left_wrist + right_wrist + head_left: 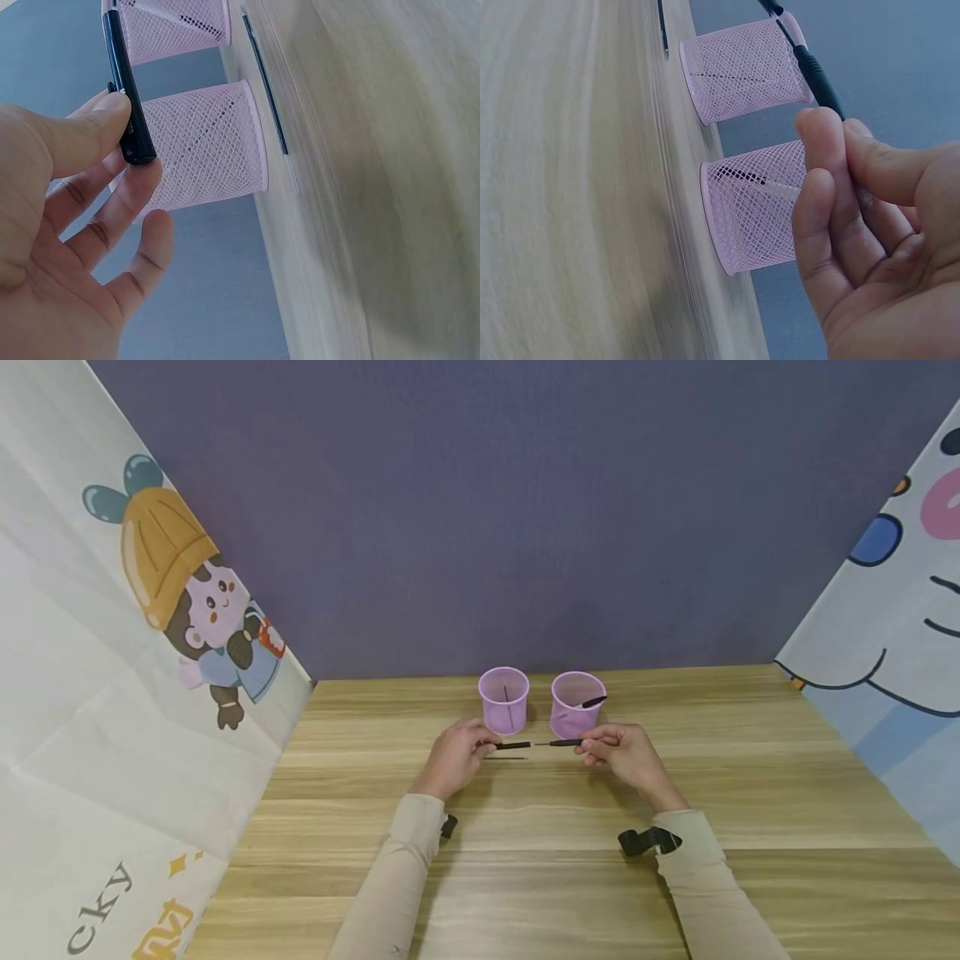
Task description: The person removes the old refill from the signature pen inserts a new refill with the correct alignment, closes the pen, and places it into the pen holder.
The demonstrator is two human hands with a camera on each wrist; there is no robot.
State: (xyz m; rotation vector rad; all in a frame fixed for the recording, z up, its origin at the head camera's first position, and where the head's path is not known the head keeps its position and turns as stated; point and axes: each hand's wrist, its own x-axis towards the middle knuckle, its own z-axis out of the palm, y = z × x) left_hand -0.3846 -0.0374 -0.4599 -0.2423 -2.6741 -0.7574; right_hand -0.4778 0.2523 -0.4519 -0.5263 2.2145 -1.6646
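Note:
My left hand (455,756) pinches a black pen cap (514,746) between thumb and fingers; its clip shows in the left wrist view. Facing it, my right hand (622,756) holds a black pen (566,742) with a ribbed grip section (815,75). The pen's thin tip points left at the cap's end, in line with it and very close. Whether the two touch is hard to tell. Below the cap, a thin dark pen refill (266,86) with a clear end lies on the table. My fingers hide the pen's rear part.
Two pink mesh cups stand behind the hands. The left cup (495,714) holds a thin dark stick (510,714); in the right cup (566,722) leans a pen with a black end (594,702). A dark wall (525,527) rises behind the wooden table (540,893).

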